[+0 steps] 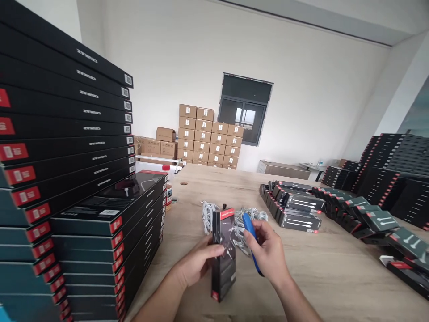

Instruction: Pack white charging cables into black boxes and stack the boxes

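The left forearm rises from the bottom edge toward the right, its wrist low and its hand turned inward; the left grip [201, 259] is closed around a slim black box [227, 257], with the thumb laid across the box's near face, pointing right, and the other fingers mostly hidden at its far side. The box stands on end within that grip, leaning slightly, its red-banded end uppermost and its lower end reaching below the thumb; whether it touches the surface [284, 290] cannot be told. The right forearm slants up and leftward from the lower right, and the right grip [266, 250] is wrapped around a blue tool [247, 221], thumb lying against the handle and fingers curled behind it. The tool tilts, its upper end leaning left near the box and its lower end poking out beneath the palm. The two grips face each other at much the same height, with the box and the tool between them. Just beyond both grips lie coiled white cables [208, 216], partly hidden by the box. To the left of the left grip rises a tall stack of dark boxes [110, 167]; farther right and beyond the right grip sit small cable boxes [300, 222] in a piled row.
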`<state>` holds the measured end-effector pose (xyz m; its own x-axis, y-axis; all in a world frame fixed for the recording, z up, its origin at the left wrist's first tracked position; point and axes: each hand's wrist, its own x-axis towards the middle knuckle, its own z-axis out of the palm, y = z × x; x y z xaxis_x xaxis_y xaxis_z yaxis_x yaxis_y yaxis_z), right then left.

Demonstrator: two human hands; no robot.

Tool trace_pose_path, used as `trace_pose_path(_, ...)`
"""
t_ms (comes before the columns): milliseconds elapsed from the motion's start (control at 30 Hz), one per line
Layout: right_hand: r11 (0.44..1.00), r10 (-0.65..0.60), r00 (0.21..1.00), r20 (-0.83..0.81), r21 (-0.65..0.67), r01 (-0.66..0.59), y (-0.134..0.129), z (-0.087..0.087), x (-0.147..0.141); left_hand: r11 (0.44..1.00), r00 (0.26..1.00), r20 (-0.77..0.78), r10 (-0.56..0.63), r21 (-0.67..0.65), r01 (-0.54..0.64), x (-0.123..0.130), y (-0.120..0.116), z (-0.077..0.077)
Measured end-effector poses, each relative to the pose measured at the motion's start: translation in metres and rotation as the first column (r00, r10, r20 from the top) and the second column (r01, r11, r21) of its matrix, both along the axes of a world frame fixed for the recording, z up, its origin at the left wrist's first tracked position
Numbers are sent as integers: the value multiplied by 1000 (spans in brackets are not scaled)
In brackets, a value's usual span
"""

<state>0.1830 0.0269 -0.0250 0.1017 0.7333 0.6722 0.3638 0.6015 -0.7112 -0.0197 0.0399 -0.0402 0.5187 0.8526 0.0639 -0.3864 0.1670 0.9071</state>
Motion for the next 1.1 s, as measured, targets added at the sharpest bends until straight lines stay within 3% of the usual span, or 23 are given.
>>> trace_pose_path(133,998,29,997,72,-57,-25,2,2,6,950,998,24,61,-308,-51,0,9,-1)
trace_pose_path(333,978,154,956,249,-179,-111,-2,2,3,949,928,283,241,-270,-164,1,17,8)
trace_pose_path(433,968,219,955,200,-169,-187,0,5,8,922,934,240,266,-346,-174,-5,16,13)
trace_pose_path(500,933,324,929,177,-222,-283,1,8,14,913,949,180,257,-366,-178,-12,15,15)
trace_pose_path(567,831,486,862,145,-381,-405,0,9,21,917,972,104,212,-366,-160,-20,15,15)
trace_pose_path(633,660,637,769,59,-558,-504,-1,9,27,915,989,13,147,-383,-131,-26,14,14)
trace_pose_path(700,522,704,709,-24,-660,-540,-2,8,30,921,996,-54,75,-379,-90,-31,13,11)
trace_pose_path(733,494,711,702,-40,-682,-539,-3,7,30,932,996,-75,51,-355,-74,-32,12,9)
trace_pose_path(800,512,696,718,-17,-690,-512,-2,7,31,966,993,-109,38,-249,-64,-34,12,5)
trace_pose_path(967,653,587,801,119,-654,-382,-2,12,33,995,989,-130,74,79,-64,-35,14,-2)
trace_pose_path(1100,662,606,771,198,-663,-350,-5,14,29,989,995,-95,4,146,10,-28,14,-5)
